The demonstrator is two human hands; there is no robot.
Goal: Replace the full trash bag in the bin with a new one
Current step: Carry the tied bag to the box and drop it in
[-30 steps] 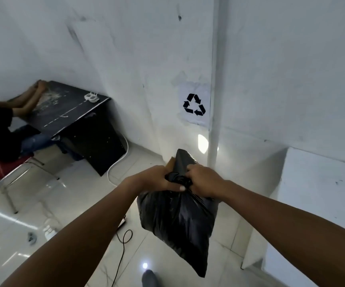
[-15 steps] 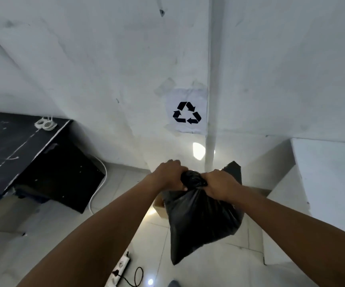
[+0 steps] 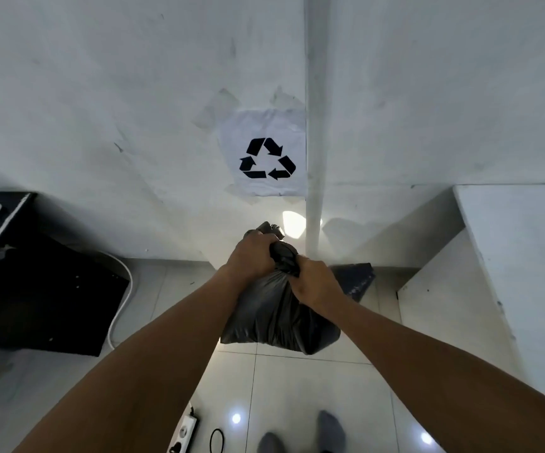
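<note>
Black plastic hides most of what's behind the trash bag (image 3: 277,318); some dark flat thing (image 3: 356,279) pokes out by the corner, can't tell what. Black surface (image 3: 35,289) is cut off at left, and the power strip (image 3: 184,433) at the bottom edge. Glossy tiled floor (image 3: 313,387), scuffed white walls, recycling sign (image 3: 266,158). The bag looks stuffed and crinkly, hanging over the floor, left hand (image 3: 253,256) and right hand (image 3: 316,282) both gripping its twisted neck.

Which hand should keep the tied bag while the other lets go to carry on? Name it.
Right. The right hand grips the black trash bag low at the gathered neck, directly above its bulk, so it likely bears the weight. The left hand clutches the loose top above the neck.
</note>
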